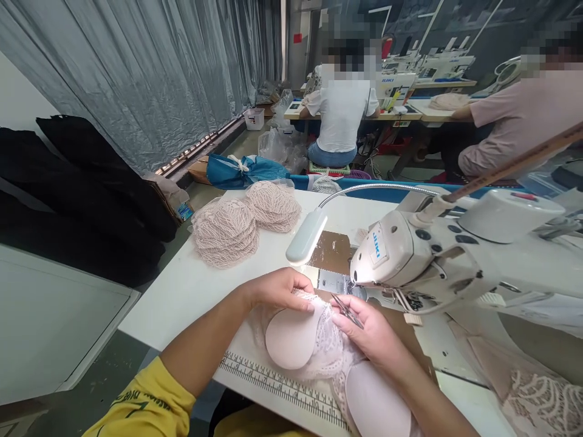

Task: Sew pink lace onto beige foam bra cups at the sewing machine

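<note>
Bra [325, 345], lace edge pinched in left grip [279, 290], rest below, right grip [374, 331] pinching metal tool [348, 312]

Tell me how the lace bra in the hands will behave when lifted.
The lace bra will likely sag between its cups, where thin lace lies in folds. The cups probably keep their shape better, since they look smooth and rounded. It seems light, given the sheer lace.

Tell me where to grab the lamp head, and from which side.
Probably pinch the lamp head across its middle, coming from the left: it is oblong, its curved neck joins the far end, and the sewing machine stands at right.
</note>
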The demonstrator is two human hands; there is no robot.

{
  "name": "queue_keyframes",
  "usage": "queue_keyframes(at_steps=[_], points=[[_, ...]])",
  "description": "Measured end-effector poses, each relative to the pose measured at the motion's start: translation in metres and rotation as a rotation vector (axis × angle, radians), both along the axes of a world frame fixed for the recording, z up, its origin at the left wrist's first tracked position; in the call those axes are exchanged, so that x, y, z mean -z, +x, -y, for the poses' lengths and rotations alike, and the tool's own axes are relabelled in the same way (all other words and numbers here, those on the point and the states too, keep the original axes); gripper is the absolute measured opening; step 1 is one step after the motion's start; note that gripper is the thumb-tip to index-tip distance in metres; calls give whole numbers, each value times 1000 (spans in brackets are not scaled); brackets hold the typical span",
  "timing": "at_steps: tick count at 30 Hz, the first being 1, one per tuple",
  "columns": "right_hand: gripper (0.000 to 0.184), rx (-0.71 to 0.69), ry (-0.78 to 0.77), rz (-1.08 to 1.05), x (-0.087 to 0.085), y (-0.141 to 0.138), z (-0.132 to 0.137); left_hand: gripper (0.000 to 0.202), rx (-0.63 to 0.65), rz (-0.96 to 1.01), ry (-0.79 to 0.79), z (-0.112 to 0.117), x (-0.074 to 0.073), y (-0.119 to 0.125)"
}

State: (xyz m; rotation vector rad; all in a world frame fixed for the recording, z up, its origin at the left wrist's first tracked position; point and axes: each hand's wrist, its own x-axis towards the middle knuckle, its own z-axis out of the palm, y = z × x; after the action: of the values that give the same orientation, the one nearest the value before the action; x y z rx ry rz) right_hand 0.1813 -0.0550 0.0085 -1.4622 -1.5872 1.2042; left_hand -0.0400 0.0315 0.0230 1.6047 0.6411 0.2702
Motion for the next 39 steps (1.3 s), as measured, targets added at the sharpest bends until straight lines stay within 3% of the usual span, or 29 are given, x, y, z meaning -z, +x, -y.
queue_keyframes(at_steps=[9, 13, 17, 21, 30, 39], points=[[27, 2, -34, -142, 1, -3, 2, 26, -19, 21, -15, 13, 2, 18], [37, 70, -38, -263, 5, 2, 4, 26, -57, 51, -68, 15, 3, 21], [40, 92, -46, -197, 6, 8, 5, 22, -147, 60, -119, 16, 2, 22], [42, 19, -47, -136, 7, 13, 4, 24, -191, 63, -160, 16, 4, 22], [29, -88, -63, -148, -1, 4, 5, 28, -137, 99, -179, 16, 12, 27], [25, -55, -43, -206, 6, 4, 2, 28, -82, 78, -169, 17, 9, 27]])
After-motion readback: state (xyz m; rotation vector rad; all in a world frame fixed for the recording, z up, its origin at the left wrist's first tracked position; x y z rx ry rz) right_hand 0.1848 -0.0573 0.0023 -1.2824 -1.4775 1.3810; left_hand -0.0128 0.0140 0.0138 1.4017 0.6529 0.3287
